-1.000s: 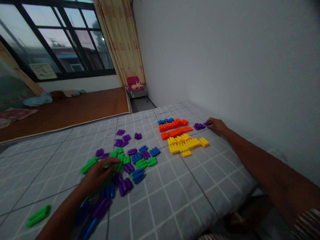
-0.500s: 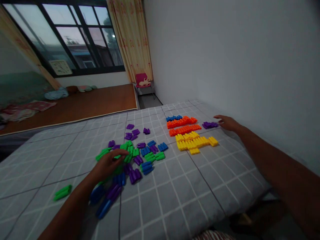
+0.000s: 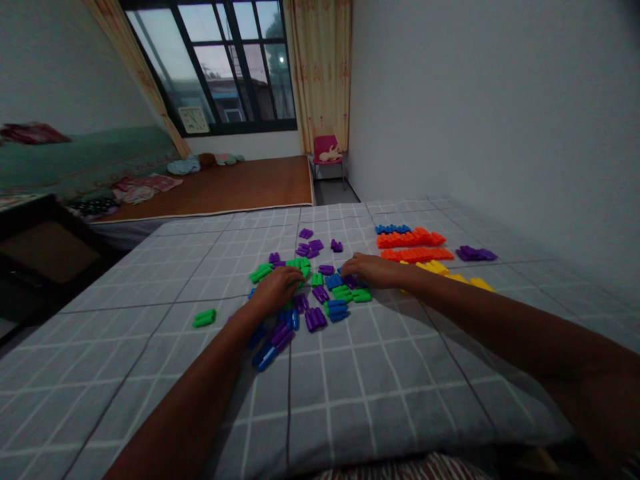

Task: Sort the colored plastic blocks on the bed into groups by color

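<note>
A loose pile of green, purple and blue plastic blocks (image 3: 320,301) lies on a grey checked bedsheet (image 3: 380,373). My left hand (image 3: 275,291) rests palm down on the pile's left part, fingers curled over green blocks (image 3: 301,264); what it grips is hidden. My right hand (image 3: 369,269) lies on the pile's right side, fingertips on blue and purple pieces. To the right sit sorted rows: blue (image 3: 393,229), orange (image 3: 413,245), yellow (image 3: 450,272) partly behind my right arm, and a short purple row (image 3: 475,253).
A lone green block (image 3: 204,318) lies left of the pile. A white wall runs along the right. Beyond the bed are a brown floor mat (image 3: 225,190), a pink chair (image 3: 327,150), a window with curtains, and a dark cabinet (image 3: 40,253) at the left.
My right hand left the purple row by the wall and came left onto the mixed pile. The left hand stayed on the green blocks. The view swung left.
</note>
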### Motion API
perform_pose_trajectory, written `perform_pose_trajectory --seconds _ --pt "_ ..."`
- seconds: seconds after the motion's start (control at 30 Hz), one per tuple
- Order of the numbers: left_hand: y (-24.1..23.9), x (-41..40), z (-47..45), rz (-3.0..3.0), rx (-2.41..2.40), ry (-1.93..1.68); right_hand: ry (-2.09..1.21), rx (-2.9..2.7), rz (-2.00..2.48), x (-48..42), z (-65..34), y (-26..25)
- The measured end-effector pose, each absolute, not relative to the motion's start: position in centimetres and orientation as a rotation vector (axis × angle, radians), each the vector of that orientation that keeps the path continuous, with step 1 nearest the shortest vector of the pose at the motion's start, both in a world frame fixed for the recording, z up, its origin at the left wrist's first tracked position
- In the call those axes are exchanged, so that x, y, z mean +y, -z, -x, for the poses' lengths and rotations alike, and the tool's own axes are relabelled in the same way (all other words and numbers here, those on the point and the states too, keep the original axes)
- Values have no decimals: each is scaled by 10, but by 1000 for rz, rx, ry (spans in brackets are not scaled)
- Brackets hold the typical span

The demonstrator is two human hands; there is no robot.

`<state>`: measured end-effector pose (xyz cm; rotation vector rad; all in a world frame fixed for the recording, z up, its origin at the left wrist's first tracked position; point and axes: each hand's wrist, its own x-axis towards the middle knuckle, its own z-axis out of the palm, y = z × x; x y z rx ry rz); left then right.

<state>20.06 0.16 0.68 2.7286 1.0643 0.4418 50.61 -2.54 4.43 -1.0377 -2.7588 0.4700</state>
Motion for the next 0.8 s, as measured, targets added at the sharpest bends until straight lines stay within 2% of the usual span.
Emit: perform_pose_trajectory --seconds 0.27,0.5,0.63,0.8 --pt "-16 1 -178 -2503 1201 -546 -173 -3059 1016 -16 -507 -42" --pt "-17 -3 -184 -2473 1190 -512 -240 -2731 1118 -38 -522 -57" --pt "-13 3 -178 -2430 1202 -534 -297 -2318 1361 -39 -590 -75" --pt "-13 7 -178 -2458 1215 -519 -355 -1630 1826 -39 -747 -68"
